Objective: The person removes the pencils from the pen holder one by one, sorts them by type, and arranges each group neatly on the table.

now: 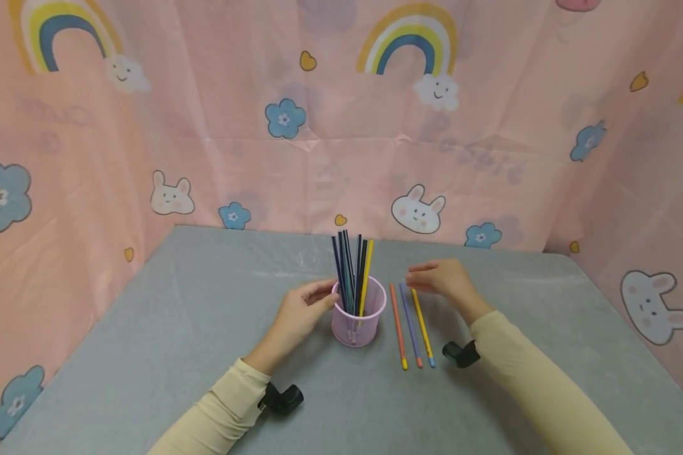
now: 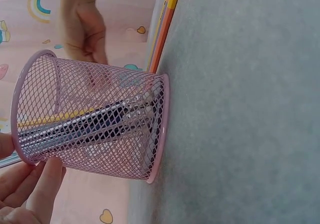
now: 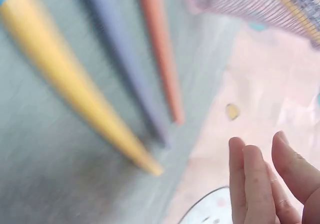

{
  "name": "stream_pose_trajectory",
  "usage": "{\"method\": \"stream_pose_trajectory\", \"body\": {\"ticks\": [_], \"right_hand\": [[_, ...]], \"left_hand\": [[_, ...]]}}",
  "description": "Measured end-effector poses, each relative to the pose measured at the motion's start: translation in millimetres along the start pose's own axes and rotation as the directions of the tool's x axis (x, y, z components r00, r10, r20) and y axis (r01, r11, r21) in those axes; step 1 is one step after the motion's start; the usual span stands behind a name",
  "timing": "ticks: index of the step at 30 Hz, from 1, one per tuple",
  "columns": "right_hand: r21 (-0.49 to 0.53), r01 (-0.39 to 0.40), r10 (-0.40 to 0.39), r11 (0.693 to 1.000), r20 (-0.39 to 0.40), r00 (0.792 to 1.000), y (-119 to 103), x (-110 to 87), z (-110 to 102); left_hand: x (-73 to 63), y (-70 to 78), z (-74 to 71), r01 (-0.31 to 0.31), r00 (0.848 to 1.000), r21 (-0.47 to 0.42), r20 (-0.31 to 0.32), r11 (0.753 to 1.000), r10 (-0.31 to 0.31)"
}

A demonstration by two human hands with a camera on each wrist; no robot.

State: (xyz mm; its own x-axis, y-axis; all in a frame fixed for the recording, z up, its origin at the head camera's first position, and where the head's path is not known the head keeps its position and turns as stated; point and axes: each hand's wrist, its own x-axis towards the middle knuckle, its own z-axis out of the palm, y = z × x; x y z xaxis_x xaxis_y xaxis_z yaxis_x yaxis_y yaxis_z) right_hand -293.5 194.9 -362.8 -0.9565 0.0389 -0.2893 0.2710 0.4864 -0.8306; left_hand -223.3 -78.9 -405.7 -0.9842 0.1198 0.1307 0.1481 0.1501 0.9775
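Observation:
A pink mesh pencil cup (image 1: 357, 332) stands upright on the grey table, holding several dark pencils (image 1: 346, 272) and one yellow pencil (image 1: 367, 278). My left hand (image 1: 300, 316) holds the cup at the left of its rim, with fingers (image 2: 44, 191) against the mesh. Right of the cup, three pencils lie side by side: orange (image 1: 398, 325), purple (image 1: 411, 325) and yellow (image 1: 423, 328). Over their far ends hovers my right hand (image 1: 448, 281), fingers (image 3: 256, 184) nearly straight and nothing between them and the thumb.
Grey cloth covers the table (image 1: 205, 303). Behind it and at both sides hangs a pink curtain (image 1: 341, 164) printed with rainbows, rabbits and flowers. A small black camera is strapped at each wrist, beside the beige sleeves (image 1: 222, 398).

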Motion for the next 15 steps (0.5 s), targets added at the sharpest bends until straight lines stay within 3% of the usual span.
{"method": "stream_pose_trajectory", "body": {"ticks": [15], "right_hand": [[0.152,0.117,-0.133,0.981,0.093,0.987,-26,-9.8,24]], "left_hand": [[1.0,-2.2,0.1,0.006,1.000,0.005,0.006,1.000,-0.006]]}}
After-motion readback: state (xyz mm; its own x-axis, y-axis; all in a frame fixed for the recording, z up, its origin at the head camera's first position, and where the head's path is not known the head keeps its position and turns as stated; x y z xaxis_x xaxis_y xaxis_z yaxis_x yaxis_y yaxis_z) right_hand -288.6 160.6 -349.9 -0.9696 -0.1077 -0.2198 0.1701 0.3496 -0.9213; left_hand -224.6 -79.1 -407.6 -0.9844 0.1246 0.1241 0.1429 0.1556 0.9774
